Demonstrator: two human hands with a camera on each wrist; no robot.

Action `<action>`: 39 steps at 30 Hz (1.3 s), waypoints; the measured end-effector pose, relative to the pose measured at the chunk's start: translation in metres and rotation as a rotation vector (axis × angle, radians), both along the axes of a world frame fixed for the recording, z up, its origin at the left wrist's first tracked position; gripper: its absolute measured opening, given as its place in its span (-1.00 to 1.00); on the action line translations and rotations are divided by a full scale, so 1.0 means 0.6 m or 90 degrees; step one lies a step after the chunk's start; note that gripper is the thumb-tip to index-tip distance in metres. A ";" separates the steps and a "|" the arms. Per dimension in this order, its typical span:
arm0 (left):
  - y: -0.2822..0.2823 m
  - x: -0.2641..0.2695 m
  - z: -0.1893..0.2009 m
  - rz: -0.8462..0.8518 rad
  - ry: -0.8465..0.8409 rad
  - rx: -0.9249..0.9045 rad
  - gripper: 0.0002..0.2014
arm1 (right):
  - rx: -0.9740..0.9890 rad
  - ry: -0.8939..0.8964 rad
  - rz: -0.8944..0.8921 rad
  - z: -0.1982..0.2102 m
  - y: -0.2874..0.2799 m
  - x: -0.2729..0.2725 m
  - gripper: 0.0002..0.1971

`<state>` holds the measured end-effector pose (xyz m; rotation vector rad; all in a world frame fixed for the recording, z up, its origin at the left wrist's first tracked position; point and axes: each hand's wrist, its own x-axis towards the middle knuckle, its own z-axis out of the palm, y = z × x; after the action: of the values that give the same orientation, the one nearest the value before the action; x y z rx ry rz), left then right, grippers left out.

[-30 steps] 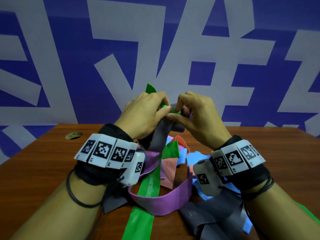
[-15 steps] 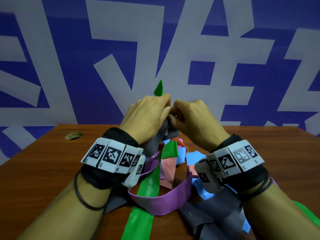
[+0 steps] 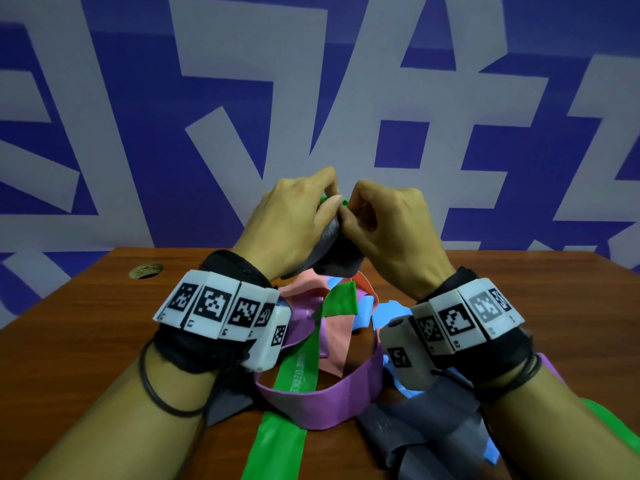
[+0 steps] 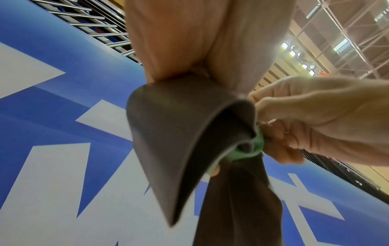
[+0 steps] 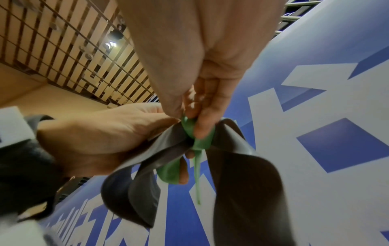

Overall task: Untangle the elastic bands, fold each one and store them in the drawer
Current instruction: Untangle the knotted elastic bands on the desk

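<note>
- Knot (image 5: 196, 138) of green band wrapped round the grey band (image 4: 181, 149), held up above the table (image 3: 86, 341) between both hands, right at the fingertips.
- Left hand (image 3: 291, 220) curled and gripping the grey band just beside the knot; right hand (image 3: 388, 223) pinching the green loop itself, thumb and forefinger tight on it.
- Hands touching, knuckles nearly together, so neither nearer than the other; knot dead centre between them.
- Grey tails hanging straight down from the knot toward the pile (image 3: 322, 386) of purple, pink and blue bands below, long axis vertical.
- Against a second ago: green tip, then poking up above the fingers, now almost hidden inside the pinch; hands closed in tighter and raised a touch.
- No drawer in view.
</note>
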<state>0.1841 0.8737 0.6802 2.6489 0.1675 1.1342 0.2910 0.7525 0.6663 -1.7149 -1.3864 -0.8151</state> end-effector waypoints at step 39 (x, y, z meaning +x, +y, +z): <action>-0.013 0.001 -0.004 0.037 0.106 0.100 -0.94 | -0.198 0.161 0.005 -0.006 -0.007 0.014 -0.81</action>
<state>0.1849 0.8657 0.6776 2.8960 0.1956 0.9811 0.2994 0.7484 0.6625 -1.9679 -1.3956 -0.3730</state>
